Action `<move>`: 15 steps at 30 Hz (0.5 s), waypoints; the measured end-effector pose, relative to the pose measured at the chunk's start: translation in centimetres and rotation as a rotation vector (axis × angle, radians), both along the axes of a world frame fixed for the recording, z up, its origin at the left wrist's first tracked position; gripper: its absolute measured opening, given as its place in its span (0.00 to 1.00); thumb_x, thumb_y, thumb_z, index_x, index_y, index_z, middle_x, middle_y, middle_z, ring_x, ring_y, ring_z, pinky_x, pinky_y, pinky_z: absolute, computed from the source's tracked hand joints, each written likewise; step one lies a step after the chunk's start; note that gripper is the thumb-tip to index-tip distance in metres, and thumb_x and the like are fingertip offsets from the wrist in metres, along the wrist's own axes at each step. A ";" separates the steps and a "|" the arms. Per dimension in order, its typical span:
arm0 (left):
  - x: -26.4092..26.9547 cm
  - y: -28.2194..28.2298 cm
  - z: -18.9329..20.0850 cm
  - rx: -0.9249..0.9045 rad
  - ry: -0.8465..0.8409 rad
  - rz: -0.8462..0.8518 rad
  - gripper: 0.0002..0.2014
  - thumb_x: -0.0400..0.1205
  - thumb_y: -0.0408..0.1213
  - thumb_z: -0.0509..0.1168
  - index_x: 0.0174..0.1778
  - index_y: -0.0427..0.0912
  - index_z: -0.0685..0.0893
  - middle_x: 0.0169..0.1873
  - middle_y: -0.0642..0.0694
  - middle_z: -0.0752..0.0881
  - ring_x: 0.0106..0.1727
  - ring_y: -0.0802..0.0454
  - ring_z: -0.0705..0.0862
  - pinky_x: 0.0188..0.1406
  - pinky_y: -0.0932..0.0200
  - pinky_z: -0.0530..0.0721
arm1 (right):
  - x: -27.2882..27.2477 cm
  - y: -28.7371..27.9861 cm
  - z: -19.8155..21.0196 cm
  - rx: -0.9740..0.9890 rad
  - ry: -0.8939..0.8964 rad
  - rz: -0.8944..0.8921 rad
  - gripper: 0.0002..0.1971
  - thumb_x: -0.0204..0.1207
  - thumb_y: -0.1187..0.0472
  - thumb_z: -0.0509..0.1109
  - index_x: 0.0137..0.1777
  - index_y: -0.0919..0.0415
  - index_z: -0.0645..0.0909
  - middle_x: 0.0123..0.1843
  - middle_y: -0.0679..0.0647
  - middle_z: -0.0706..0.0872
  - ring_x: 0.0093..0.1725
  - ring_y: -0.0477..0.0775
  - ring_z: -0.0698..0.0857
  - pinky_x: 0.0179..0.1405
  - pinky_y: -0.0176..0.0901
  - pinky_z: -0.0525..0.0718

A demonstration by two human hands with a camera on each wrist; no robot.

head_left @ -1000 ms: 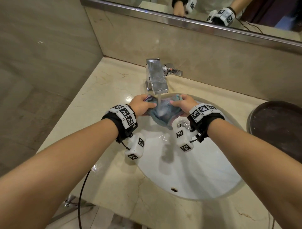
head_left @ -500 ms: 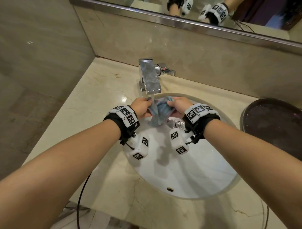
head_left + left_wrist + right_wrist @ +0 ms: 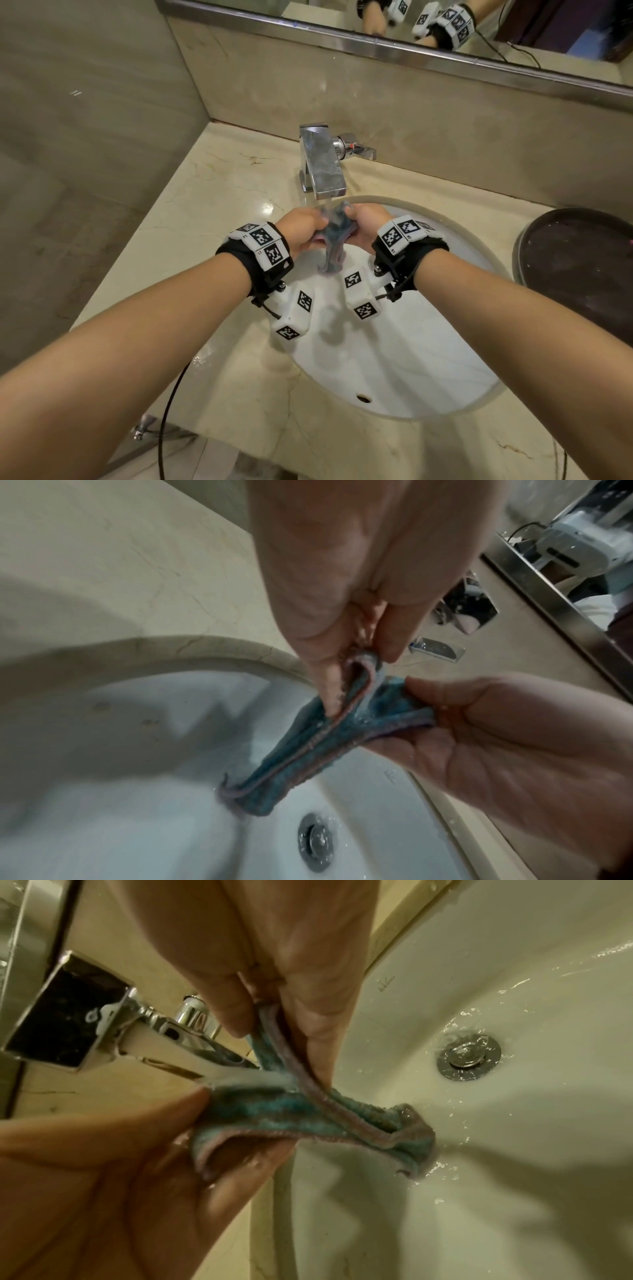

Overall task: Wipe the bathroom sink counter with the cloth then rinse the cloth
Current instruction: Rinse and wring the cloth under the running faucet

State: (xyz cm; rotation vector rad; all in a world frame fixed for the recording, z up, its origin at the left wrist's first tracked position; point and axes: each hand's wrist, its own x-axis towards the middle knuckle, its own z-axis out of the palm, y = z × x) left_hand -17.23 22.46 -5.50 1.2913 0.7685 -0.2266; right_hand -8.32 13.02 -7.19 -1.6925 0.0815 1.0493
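A wet blue cloth with a pinkish edge hangs bunched under the running chrome faucet, over the white sink. My left hand pinches its left end and my right hand pinches its right end, both close together. The left wrist view shows my left hand holding a fold of the cloth, with my right hand gripping beside it. In the right wrist view the water stream lands on the cloth between my right hand and left hand.
The beige marble counter surrounds the sink, with a wall at the left and a mirror behind. A dark round tray sits at the right. The drain lies below the cloth. A black cable hangs off the front edge.
My hands have drawn closer together under the faucet. The cloth, spread wider a second ago, is now bunched into a narrow hanging strip.
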 end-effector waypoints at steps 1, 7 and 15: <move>0.0 0.0 0.0 -0.022 -0.002 0.022 0.11 0.85 0.24 0.51 0.44 0.35 0.78 0.36 0.42 0.81 0.30 0.54 0.83 0.35 0.61 0.87 | -0.2 0.1 0.1 -0.001 0.004 -0.005 0.20 0.83 0.67 0.58 0.73 0.72 0.70 0.74 0.69 0.75 0.72 0.68 0.77 0.68 0.58 0.80; 0.3 -0.4 0.0 -0.092 0.009 0.150 0.09 0.86 0.28 0.53 0.54 0.33 0.78 0.39 0.41 0.82 0.37 0.49 0.81 0.43 0.57 0.83 | -1.2 0.4 0.6 -0.038 0.002 0.132 0.24 0.73 0.74 0.61 0.71 0.72 0.71 0.74 0.71 0.74 0.72 0.70 0.76 0.66 0.58 0.81; -0.2 0.5 -0.5 0.088 0.070 0.043 0.14 0.75 0.27 0.70 0.57 0.34 0.83 0.47 0.37 0.87 0.45 0.43 0.86 0.53 0.50 0.85 | -0.7 -1.4 2.2 0.144 0.116 0.103 0.24 0.79 0.78 0.50 0.75 0.69 0.66 0.70 0.68 0.79 0.62 0.62 0.83 0.61 0.52 0.82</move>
